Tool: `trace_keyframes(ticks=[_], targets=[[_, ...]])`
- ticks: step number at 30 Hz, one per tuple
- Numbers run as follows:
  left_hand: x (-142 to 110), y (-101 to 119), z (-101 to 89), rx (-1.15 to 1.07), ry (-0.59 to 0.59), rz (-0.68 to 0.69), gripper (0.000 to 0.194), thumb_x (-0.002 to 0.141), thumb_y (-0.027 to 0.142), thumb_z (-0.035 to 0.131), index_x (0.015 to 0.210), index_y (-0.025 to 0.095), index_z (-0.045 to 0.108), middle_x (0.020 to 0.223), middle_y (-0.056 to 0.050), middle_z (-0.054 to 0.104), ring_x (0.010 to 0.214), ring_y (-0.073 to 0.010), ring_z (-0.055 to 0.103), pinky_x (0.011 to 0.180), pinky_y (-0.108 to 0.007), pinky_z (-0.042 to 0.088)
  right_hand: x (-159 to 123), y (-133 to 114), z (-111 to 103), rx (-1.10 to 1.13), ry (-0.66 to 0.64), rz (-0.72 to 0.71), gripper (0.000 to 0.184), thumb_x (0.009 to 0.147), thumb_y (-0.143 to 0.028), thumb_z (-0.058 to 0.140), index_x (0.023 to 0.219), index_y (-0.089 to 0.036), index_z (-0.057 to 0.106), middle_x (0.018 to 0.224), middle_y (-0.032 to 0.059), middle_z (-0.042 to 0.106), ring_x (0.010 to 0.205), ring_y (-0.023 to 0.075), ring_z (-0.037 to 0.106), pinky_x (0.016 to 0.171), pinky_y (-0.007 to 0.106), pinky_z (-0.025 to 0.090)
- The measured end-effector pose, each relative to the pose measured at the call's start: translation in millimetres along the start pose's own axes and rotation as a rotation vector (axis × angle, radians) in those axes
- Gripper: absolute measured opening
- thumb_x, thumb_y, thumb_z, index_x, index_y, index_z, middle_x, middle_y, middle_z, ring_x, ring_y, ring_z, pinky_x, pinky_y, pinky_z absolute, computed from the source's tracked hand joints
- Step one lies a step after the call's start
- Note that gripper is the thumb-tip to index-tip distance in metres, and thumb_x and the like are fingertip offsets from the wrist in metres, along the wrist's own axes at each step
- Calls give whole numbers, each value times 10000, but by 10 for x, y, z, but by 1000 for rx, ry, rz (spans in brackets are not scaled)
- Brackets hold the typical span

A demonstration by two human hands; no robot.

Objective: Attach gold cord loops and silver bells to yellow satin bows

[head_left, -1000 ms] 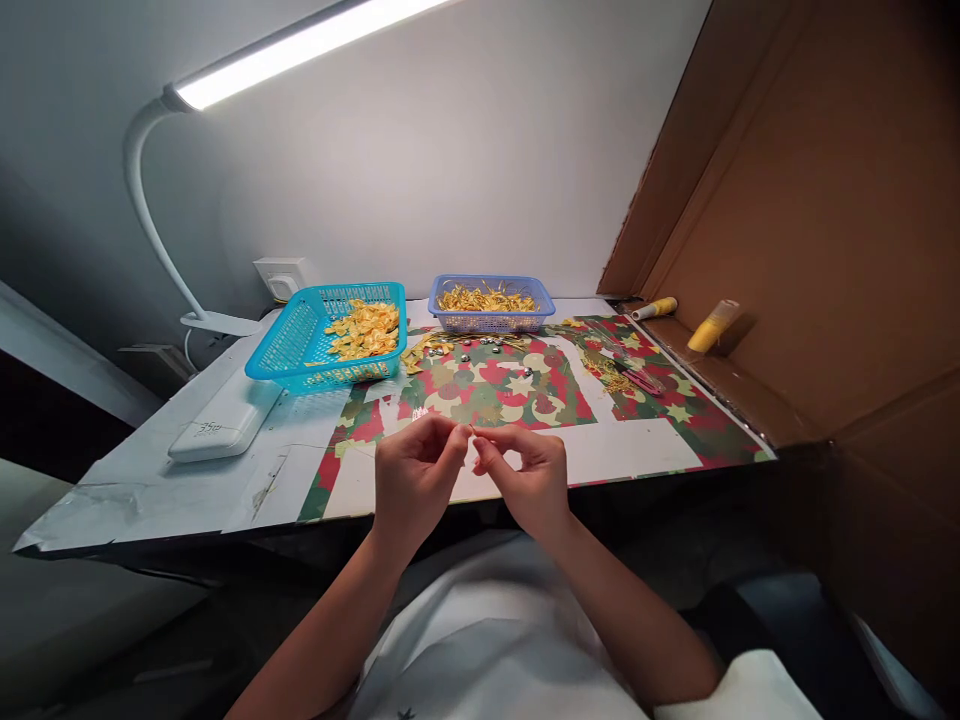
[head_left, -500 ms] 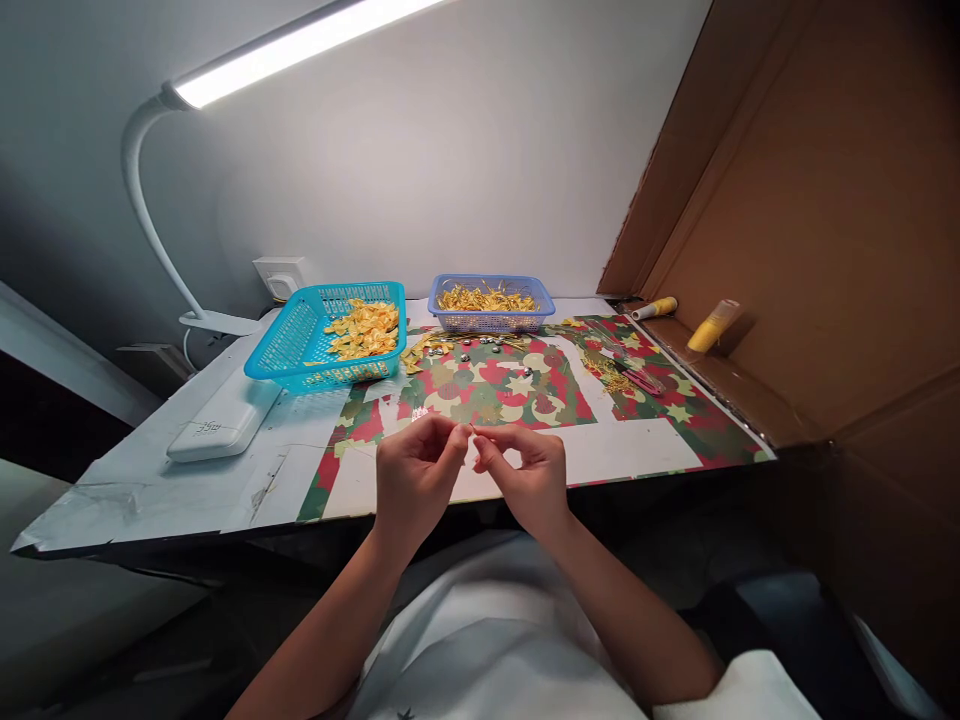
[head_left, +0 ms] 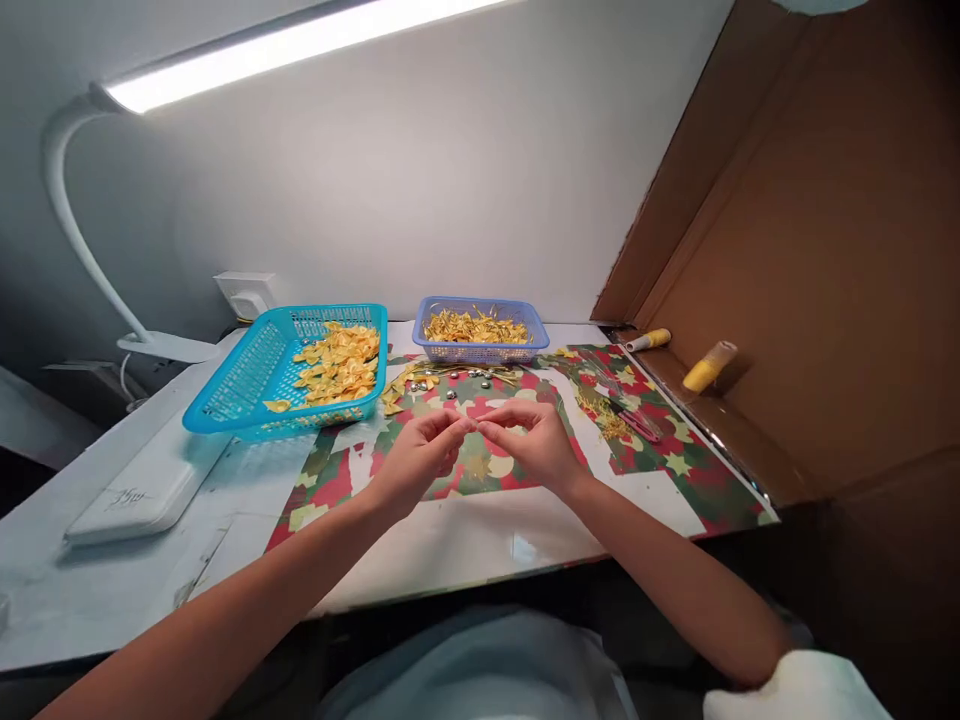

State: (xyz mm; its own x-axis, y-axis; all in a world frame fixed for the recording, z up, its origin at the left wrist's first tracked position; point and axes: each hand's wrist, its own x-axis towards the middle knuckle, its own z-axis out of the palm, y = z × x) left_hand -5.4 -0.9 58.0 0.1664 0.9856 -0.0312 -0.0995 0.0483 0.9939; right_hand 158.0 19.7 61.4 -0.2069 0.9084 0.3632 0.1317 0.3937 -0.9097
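Over the middle of the table, my left hand (head_left: 429,452) and my right hand (head_left: 534,442) meet fingertip to fingertip. Both are closed in a pinch, and whatever lies between the fingers is too small to name. Just beyond them, several small silver bells or beads (head_left: 451,394) and thin gold stems (head_left: 491,374) lie on the patterned paper (head_left: 480,462). A turquoise basket (head_left: 259,385) with yellow petal-like pieces (head_left: 341,365) stands to the left. Behind my hands, a blue-violet basket (head_left: 481,352) holds gold, wiry pieces (head_left: 476,325).
At the left lies a white power bank (head_left: 142,495), with a lit lamp (head_left: 300,50) above. To the right are gold scraps (head_left: 607,415) and a pink-handled tool (head_left: 637,425). Two yellow spools (head_left: 709,367) rest by the cardboard wall (head_left: 810,250).
Both hands have moved forward over the patterned paper, away from my body, still pinched together. The view has shifted closer to the table.
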Motion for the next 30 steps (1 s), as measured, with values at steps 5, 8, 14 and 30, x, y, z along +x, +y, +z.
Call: trace_keyframes(ticks=[5, 8, 14, 30], targets=[[286, -88, -60, -24, -7, -104, 395, 743, 534, 683, 768, 162, 553, 553, 98, 289, 489, -60, 189, 414, -162, 158, 246, 175, 71, 93, -12, 183, 171, 729, -342, 717, 730, -172, 732, 708, 45, 718, 620, 144, 640, 572, 252, 499], [336, -222, -115, -41, -8, -178, 409, 760, 553, 665, 753, 161, 547, 543, 101, 279, 493, -66, 169, 413, -173, 148, 241, 316, 121, 195, -60, 349, 225, 705, -390, 732, 712, -171, 676, 604, 3, 653, 488, 114, 577, 476, 231, 447], [290, -359, -130, -20, 62, -235, 401, 809, 556, 618, 731, 170, 545, 534, 89, 327, 494, -75, 212, 422, -190, 165, 107, 462, 157, 338, -116, 596, 331, 738, -485, 703, 735, -176, 584, 505, -31, 603, 451, 85, 521, 488, 203, 407], [172, -346, -119, 114, 147, -169, 330, 917, 428, 475, 683, 195, 487, 523, 81, 346, 454, -81, 275, 413, -205, 233, 72, 371, 221, 337, -140, 668, 277, 879, -404, 612, 743, -185, 511, 455, -71, 549, 380, 42, 404, 422, 172, 329]])
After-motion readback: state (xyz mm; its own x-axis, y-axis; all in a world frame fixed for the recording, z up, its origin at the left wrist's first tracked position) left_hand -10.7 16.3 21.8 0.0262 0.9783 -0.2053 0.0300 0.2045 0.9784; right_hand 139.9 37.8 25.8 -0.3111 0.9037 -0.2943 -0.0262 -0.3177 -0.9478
